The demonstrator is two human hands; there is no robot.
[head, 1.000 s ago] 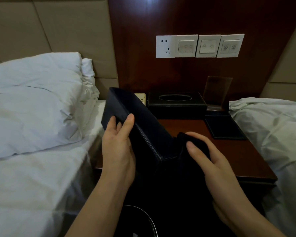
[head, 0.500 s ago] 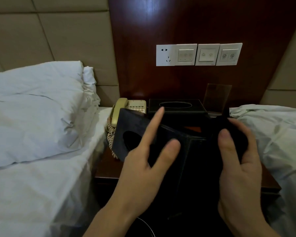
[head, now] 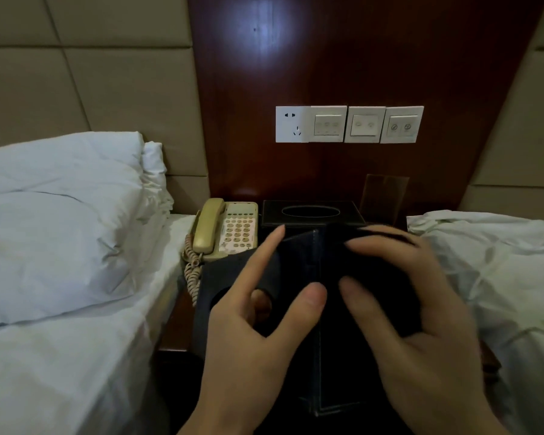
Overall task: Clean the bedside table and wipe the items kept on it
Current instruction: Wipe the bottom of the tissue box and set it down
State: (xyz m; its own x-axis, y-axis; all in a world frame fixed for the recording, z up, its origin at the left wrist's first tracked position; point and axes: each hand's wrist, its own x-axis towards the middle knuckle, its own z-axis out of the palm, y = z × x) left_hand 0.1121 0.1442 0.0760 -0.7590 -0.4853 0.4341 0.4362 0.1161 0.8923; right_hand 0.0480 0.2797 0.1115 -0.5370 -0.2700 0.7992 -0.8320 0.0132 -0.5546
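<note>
I hold a black leather tissue-box cover [head: 299, 262] tilted above the bedside table [head: 176, 328]. My left hand [head: 258, 334] grips it: the thumb lies on its front corner, the index finger points up along its face, and other fingers reach into the oval opening. My right hand [head: 421, 324] holds a dark cloth [head: 380, 277] pressed against the box's right side. A cream telephone [head: 226, 230] with a coiled cord and a second black tissue box [head: 311, 211] stand at the back of the table. Most of the tabletop is hidden.
A clear acrylic stand [head: 383, 196] leans at the back right. White pillows [head: 60, 221] and a bed lie to the left, another white bed [head: 500, 262] to the right. A socket and switches [head: 349, 124] sit on the dark wood panel.
The box has been turned so that its oval opening faces left, uncovering the telephone. My right hand with the cloth has moved up onto the box's right side.
</note>
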